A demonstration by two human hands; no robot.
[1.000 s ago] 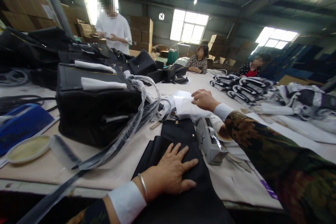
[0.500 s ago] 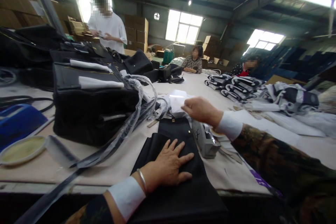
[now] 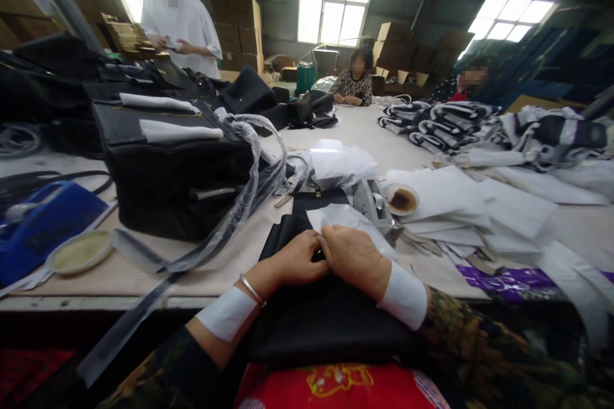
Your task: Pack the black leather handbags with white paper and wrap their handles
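Observation:
My left hand (image 3: 295, 260) and my right hand (image 3: 357, 257) meet fingertip to fingertip over a black leather-like bag piece (image 3: 330, 323). Both are closed in a pinch at the near edge of a thin white sheet (image 3: 330, 216), which spreads out beyond my fingers. Part of the sheet is hidden behind my right hand. The black piece lies at the table's front edge and reaches toward me. Its narrower far end carries a small gold-coloured fitting (image 3: 318, 193).
A large black bag (image 3: 167, 185) with plastic-wrapped straps stands at left, near a blue holder (image 3: 52, 223) and a yellowish dish (image 3: 81, 252). To the right are a grey dispenser (image 3: 371, 204), a brown-stained dish (image 3: 401, 199) and white sheets (image 3: 441, 195). Several people are across the table.
My right hand has come back toward me from the white stack with a sheet. My left hand has gone from lying flat on the black piece to pinching. The view has tilted down.

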